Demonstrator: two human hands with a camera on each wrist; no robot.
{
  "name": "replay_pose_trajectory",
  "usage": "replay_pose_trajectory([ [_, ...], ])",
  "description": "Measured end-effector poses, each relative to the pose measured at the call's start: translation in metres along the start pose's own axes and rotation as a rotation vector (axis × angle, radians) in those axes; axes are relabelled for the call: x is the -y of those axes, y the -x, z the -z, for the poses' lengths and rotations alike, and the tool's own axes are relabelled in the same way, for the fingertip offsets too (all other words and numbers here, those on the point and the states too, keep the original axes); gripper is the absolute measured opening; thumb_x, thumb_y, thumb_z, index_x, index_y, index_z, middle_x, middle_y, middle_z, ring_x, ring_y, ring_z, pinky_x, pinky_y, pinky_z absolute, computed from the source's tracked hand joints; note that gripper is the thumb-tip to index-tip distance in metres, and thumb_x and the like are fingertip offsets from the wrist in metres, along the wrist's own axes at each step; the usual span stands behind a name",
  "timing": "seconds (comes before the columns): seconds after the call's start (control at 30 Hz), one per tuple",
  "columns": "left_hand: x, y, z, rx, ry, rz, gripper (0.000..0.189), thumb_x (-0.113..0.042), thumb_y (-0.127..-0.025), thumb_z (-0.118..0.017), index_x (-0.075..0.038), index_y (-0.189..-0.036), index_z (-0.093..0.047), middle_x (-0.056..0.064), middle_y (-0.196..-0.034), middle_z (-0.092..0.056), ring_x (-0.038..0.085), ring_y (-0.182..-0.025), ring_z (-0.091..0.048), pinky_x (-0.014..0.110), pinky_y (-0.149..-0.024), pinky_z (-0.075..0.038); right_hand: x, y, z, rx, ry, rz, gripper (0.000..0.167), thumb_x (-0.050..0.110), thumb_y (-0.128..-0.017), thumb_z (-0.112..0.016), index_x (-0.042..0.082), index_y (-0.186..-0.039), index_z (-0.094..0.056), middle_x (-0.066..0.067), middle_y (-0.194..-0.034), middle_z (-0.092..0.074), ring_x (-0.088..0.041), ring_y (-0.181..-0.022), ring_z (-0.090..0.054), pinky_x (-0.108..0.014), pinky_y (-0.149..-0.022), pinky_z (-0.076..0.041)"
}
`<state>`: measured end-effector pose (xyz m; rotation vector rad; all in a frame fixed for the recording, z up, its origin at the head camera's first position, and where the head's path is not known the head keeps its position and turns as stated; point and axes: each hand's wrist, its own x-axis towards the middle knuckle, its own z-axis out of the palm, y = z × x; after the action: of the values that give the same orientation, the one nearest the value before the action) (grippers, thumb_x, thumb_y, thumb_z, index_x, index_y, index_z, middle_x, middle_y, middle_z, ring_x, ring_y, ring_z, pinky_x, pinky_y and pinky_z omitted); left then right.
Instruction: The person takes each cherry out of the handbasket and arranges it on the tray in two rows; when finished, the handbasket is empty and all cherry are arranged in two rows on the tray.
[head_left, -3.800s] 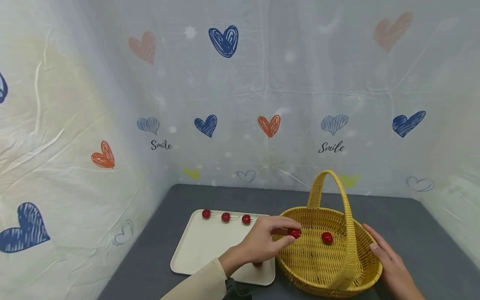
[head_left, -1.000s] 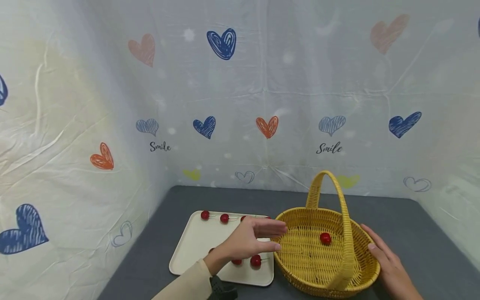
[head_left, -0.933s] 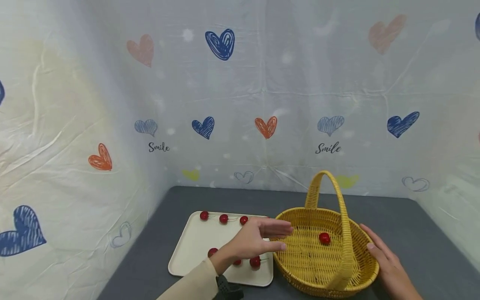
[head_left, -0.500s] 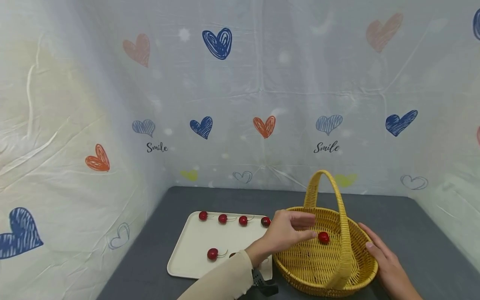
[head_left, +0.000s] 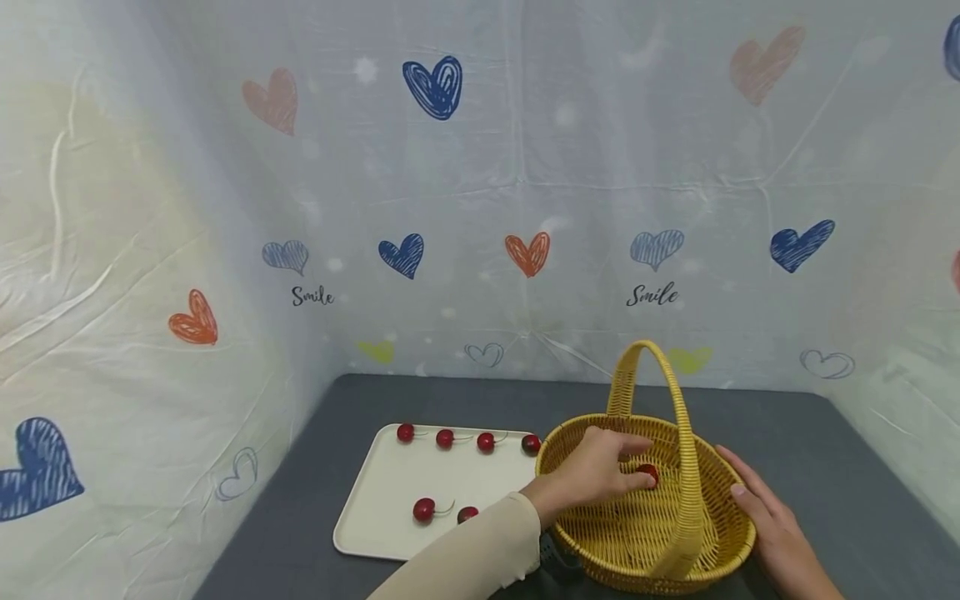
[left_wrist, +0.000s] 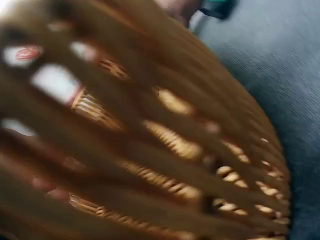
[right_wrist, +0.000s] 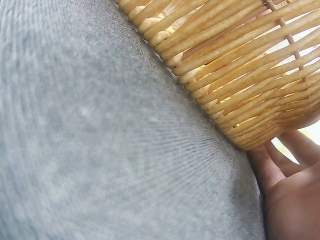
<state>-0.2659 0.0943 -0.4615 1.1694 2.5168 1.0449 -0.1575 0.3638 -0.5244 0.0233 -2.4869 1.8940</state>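
Observation:
My left hand point(head_left: 592, 471) reaches over the near-left rim into the yellow wicker basket point(head_left: 622, 542). Its thumb and fingers stand apart around a red cherry point(head_left: 648, 475), which the thumb partly covers. My right hand point(head_left: 783, 529) rests along the basket's right side, thumb at the rim and fingers stretched along the outside. In the right wrist view those fingers point(right_wrist: 267, 167) lie extended against the woven wall point(right_wrist: 240, 95). The left wrist view is filled by the blurred basket wall point(left_wrist: 165, 110).
A cream tray point(head_left: 375, 500) lies left of the basket on the dark grey table point(head_left: 300, 467). Cherries with stems, such as one point(head_left: 423, 510) in front and one point(head_left: 445, 438) at the back, lie on it; my sleeve covers its near-right corner. The basket's tall handle point(head_left: 678, 417) arches over it.
Earlier my left hand pinched a cherry at the basket's left rim; that cherry is back on the tray side. The hand, spread, then moved right to the cherry inside. My right hand stayed put.

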Motion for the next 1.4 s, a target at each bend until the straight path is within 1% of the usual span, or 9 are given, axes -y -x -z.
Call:
replay_pose_trajectory([
  [0.13,-0.002,-0.003,-0.005,0.089,-0.224,-0.033,0.056,-0.037,-0.106,-0.076,-0.022,-0.157,-0.062,-0.004,-0.105,-0.083,-0.004,-0.068,-0.063,0.01,-0.085,-0.055,0.001,0.0,0.001,-0.004,0.012,-0.008,0.064,0.043,-0.122,-0.029,0.021,-0.179,-0.009,-0.029,-0.176,-0.017,0.025,-0.121,-0.048,-0.017,-0.089,-0.058],
  [0.17,-0.002,-0.004,-0.006,0.104,-0.261,-0.04,0.057,-0.038,-0.106,-0.075,-0.022,-0.158,-0.06,-0.005,-0.106,-0.083,-0.005,-0.065,-0.06,0.009,-0.084,-0.054,0.002,0.0,0.001,-0.006,0.016,-0.007,0.064,0.043,-0.122,-0.029,0.021,-0.179,-0.009,-0.031,-0.176,-0.016,0.025,-0.121,-0.048,-0.017,-0.09,-0.058],
  [0.23,-0.003,-0.004,-0.007,0.148,-0.317,-0.061,0.059,-0.039,-0.107,-0.073,-0.022,-0.161,-0.057,-0.006,-0.108,-0.081,-0.003,-0.063,-0.057,0.008,-0.079,-0.053,0.002,0.001,0.002,-0.009,0.026,-0.011,0.065,0.044,-0.122,-0.028,0.021,-0.179,-0.009,-0.032,-0.176,-0.015,0.026,-0.12,-0.047,-0.017,-0.089,-0.058],
  [0.33,-0.002,-0.004,-0.009,0.211,-0.383,-0.112,0.059,-0.04,-0.11,-0.068,-0.021,-0.164,-0.052,-0.01,-0.148,-0.067,-0.007,-0.11,-0.068,0.008,-0.096,-0.052,0.002,0.001,0.002,-0.01,0.036,-0.012,0.065,0.045,-0.122,-0.028,0.02,-0.179,-0.009,-0.033,-0.176,-0.016,0.027,-0.12,-0.046,-0.017,-0.089,-0.058],
  [0.4,-0.001,-0.004,-0.01,0.246,-0.409,-0.154,0.051,-0.038,-0.112,-0.065,-0.021,-0.159,-0.055,-0.012,-0.151,-0.064,-0.006,-0.124,-0.065,0.009,-0.099,-0.052,0.001,0.001,0.002,-0.009,0.038,-0.005,0.065,0.044,-0.122,-0.028,0.02,-0.179,-0.009,-0.033,-0.176,-0.016,0.027,-0.12,-0.045,-0.017,-0.089,-0.058],
  [0.63,0.0,-0.002,-0.009,0.23,-0.391,-0.216,0.026,-0.028,-0.11,-0.071,-0.025,-0.135,-0.076,-0.016,-0.119,-0.077,-0.013,-0.092,-0.066,0.005,-0.079,-0.051,0.001,0.001,0.002,-0.006,0.045,-0.008,0.065,0.044,-0.122,-0.029,0.02,-0.179,-0.009,-0.032,-0.176,-0.017,0.028,-0.119,-0.045,-0.016,-0.089,-0.058],
  [0.93,0.002,0.0,-0.009,0.239,-0.382,-0.211,0.025,-0.022,-0.106,-0.076,-0.027,-0.129,-0.08,-0.018,-0.115,-0.079,-0.015,-0.089,-0.066,0.003,-0.078,-0.051,0.002,0.0,0.002,-0.007,0.061,-0.034,0.068,0.048,-0.121,-0.028,0.019,-0.179,-0.007,-0.034,-0.177,-0.015,0.03,-0.116,-0.042,-0.016,-0.088,-0.057],
  [1.1,0.003,0.001,-0.009,0.206,-0.252,-0.19,0.027,-0.022,-0.107,-0.073,-0.026,-0.133,-0.08,-0.017,-0.117,-0.079,-0.016,-0.091,-0.066,0.003,-0.079,-0.052,0.003,-0.001,0.001,0.001,0.056,-0.059,0.07,0.05,-0.12,-0.028,0.019,-0.179,-0.005,-0.034,-0.177,-0.013,0.03,-0.114,-0.042,-0.018,-0.087,-0.058],
  [1.4,0.0,0.01,0.001,0.093,0.421,-0.064,0.031,-0.004,-0.096,-0.083,-0.015,-0.125,-0.083,-0.009,-0.112,-0.083,-0.003,-0.099,-0.077,0.018,-0.082,-0.063,0.004,-0.002,0.001,0.011,0.054,-0.067,0.07,0.05,-0.121,-0.028,0.019,-0.179,-0.005,-0.034,-0.178,-0.013,0.03,-0.114,-0.043,-0.018,-0.087,-0.058],
])
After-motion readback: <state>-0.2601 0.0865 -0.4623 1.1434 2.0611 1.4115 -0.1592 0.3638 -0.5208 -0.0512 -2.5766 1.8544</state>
